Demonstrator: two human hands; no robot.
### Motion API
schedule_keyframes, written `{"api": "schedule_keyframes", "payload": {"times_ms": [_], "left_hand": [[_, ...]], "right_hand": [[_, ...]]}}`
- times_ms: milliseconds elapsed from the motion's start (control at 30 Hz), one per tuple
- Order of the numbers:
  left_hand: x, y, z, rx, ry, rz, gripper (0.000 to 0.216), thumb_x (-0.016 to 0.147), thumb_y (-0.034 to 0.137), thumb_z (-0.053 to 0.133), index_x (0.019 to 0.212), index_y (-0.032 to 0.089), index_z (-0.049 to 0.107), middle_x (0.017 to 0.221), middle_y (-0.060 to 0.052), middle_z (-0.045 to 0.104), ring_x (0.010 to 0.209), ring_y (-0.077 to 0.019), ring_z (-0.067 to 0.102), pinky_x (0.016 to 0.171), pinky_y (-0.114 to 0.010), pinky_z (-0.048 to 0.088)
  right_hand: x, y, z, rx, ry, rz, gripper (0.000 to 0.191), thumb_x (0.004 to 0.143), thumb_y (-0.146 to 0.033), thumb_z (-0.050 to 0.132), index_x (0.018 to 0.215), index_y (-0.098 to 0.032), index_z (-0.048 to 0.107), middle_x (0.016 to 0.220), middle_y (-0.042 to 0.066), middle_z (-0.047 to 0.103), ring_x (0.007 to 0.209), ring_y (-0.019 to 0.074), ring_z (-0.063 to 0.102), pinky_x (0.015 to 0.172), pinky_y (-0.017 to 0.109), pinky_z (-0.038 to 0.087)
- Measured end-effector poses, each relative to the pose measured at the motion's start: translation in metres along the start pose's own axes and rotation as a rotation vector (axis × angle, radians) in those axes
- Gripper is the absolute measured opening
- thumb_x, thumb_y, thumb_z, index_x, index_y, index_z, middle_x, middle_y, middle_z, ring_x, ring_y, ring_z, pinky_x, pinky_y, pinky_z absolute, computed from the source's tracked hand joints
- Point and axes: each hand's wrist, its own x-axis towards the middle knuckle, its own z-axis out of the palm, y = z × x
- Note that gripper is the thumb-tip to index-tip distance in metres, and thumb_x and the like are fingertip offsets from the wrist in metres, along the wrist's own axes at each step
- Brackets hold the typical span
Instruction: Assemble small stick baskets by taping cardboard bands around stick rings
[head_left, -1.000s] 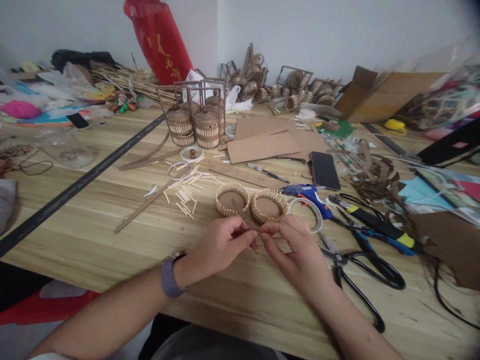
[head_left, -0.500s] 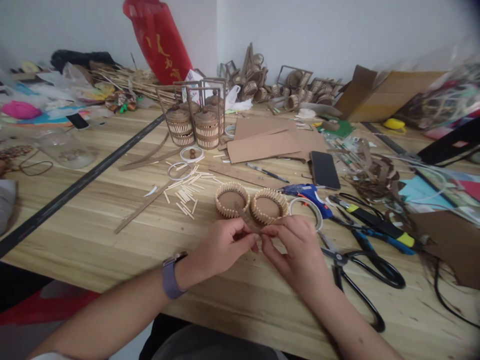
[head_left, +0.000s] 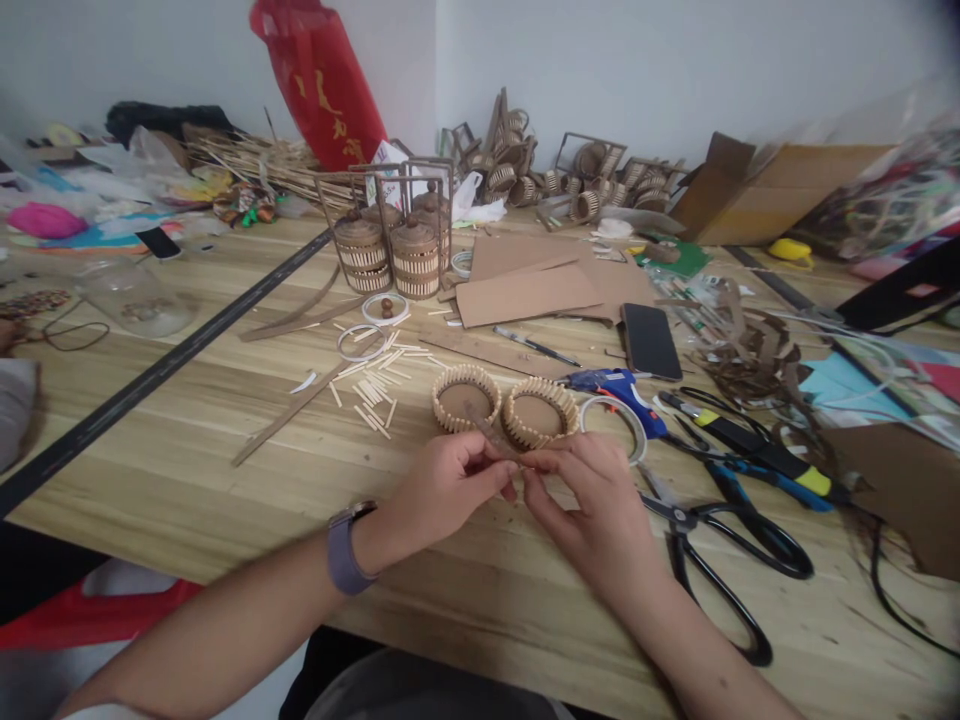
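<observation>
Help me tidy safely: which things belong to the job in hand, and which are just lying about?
Job in hand, apparently:
Thin, flat brown strip, held by left hand and right hand
Two round pale-stick baskets with brown bases
Loose pale wooden sticks
Blue glue gun

Lying about, probably:
Black rectangular phone
Red bag with gold lettering

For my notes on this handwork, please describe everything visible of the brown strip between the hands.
The narrow brown strip looks flat and thin, perhaps cardboard. The left hand and right hand pinch its near part, largely hiding it. Its free end slants away and leftward, overlapping the left stick-walled basket in view; whether they touch is unclear.
</observation>
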Motion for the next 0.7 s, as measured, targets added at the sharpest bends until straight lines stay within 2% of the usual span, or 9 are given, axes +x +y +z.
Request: {"api": "schedule_keyframes", "payload": {"times_ms": [400, 700], "left_hand": [[0.0002, -0.0018, 0.0044, -0.048, -0.015, -0.009, 0.016, 0.086, 0.026, 0.061, 0.075, 0.015, 0.065, 0.074, -0.001, 0.07, 0.068, -0.0128, 0.062, 0.061, -0.023, 0.044], [0.0008, -0.001, 0.0028, -0.125, -0.042, -0.038, 0.017, 0.085, 0.026, 0.063, 0.072, 0.016, 0.064, 0.068, 0.0, 0.068, 0.062, -0.0104, 0.06, 0.058, -0.022, 0.043]], "right_hand": [[-0.0007, -0.0084, -0.0005, -0.218, 0.024, -0.012, 0.016, 0.089, -0.019, 0.056, 0.073, -0.021, 0.061, 0.069, 0.002, 0.062, 0.071, 0.0211, 0.053, 0.076, 0.037, 0.033], [-0.0022, -0.0071, -0.0006, -0.167, 0.001, 0.025, 0.014, 0.087, -0.018, 0.056, 0.074, -0.021, 0.059, 0.071, 0.002, 0.061, 0.073, 0.0213, 0.053, 0.075, 0.036, 0.033]]}}
